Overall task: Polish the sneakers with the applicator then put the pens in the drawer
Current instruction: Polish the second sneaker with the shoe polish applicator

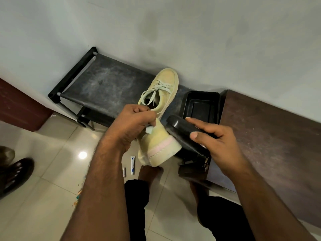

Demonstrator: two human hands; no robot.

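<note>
My left hand [132,124] grips a pale yellow sneaker [156,145] at its collar and holds it up, heel toward me, with a pink stripe near the sole. A second yellow sneaker [165,82] lies on the black rack [104,84], toe toward the wall. My right hand [213,136] holds a black polish applicator [180,129] beside the heel of the held sneaker, fingers curled round its body. No pens can be made out.
An open black tray [201,105] sits on the rack's right end. A brown wooden cabinet top [269,136] runs along the right. A small white tube [132,164] lies on the tiled floor. Another person's dark shoe [15,173] is at the left.
</note>
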